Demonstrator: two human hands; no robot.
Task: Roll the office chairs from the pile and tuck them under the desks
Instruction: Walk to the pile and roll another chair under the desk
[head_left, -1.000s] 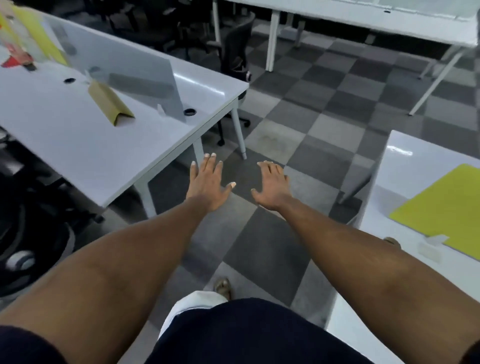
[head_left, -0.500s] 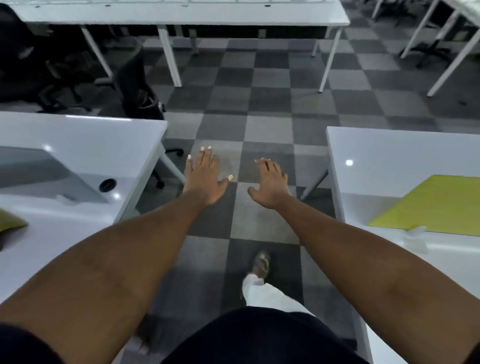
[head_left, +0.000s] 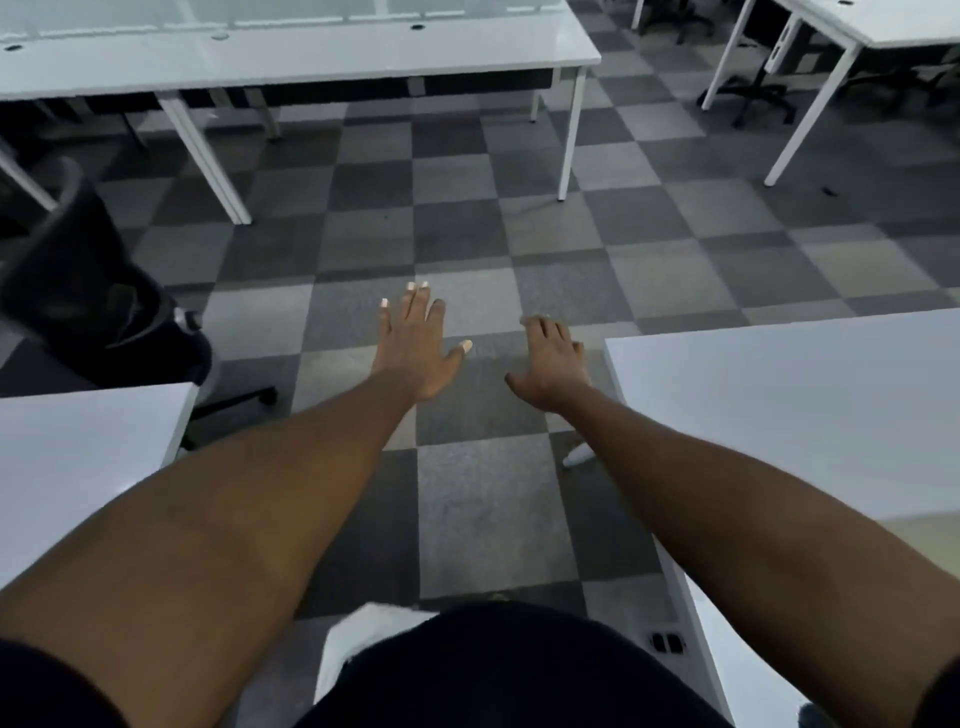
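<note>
Both arms are held out in front over the checkered carpet floor (head_left: 467, 234), in the aisle between two white desks. The left hand (head_left: 415, 345) is seen palm down with its fingers straight and slightly spread, and nothing is held in it. The right hand (head_left: 550, 364) is also empty, with its fingers loosely bent and apart. The two hands are kept near each other without touching.

A black office chair (head_left: 88, 306) is found at the left, just beyond the far edge of the left desk (head_left: 78, 457), with part of its wheeled base showing beside that desk's corner. It is well apart from both hands. The right desk (head_left: 779, 405) is seen just beside the right hand. A long far desk (head_left: 291, 57) is set across the top of the view, and the base of another chair (head_left: 758, 98) is seen beneath the desk at the upper right (head_left: 883, 21).
</note>
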